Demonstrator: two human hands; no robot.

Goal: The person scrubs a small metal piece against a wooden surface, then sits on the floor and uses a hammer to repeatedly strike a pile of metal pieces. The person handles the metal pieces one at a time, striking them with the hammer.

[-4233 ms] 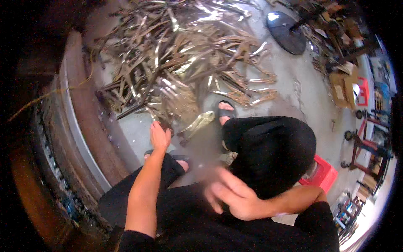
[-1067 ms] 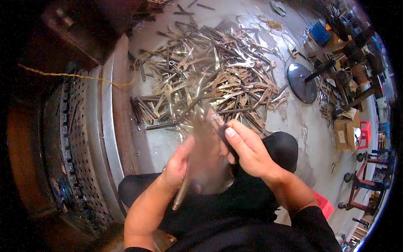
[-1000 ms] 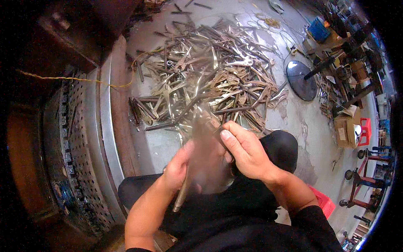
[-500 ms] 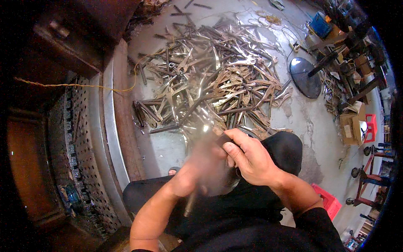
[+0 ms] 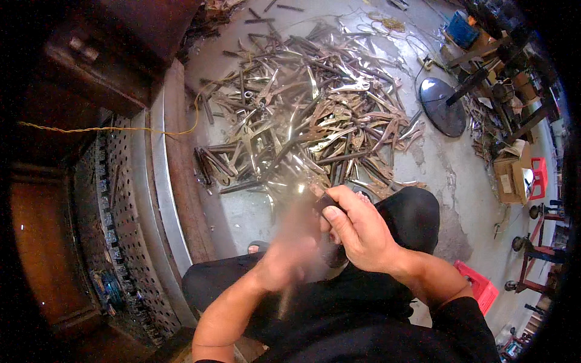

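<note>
My right hand [image 5: 363,233] is closed, thumb and fingers pinching a dark metal piece [image 5: 325,204] with a brownish end pointing away from me. Beside it on the left, my left hand [image 5: 287,257] is curled in close, its fingers veiled by a hazy smear in the picture. A thin metal bar [image 5: 284,305] juts out below the left hand; what else that hand grips is hidden. Both hands are over my lap, between my black-clad knees. Just beyond them, a large heap of metal plier parts [image 5: 345,118], some shiny and some brownish, lies on the floor.
To the left runs a metal machine frame with a perforated panel [image 5: 130,224] and a yellow twisted wire [image 5: 109,128]. On the right stand a round black base [image 5: 443,107], a cardboard box [image 5: 511,178] and a red plastic crate [image 5: 478,284]. Several dark strips [image 5: 260,20] lie beyond the heap.
Both hands stay close together over the lap, the right still pinching the dark piece. The bar below the left hand has shifted slightly right. The view has moved a little.
</note>
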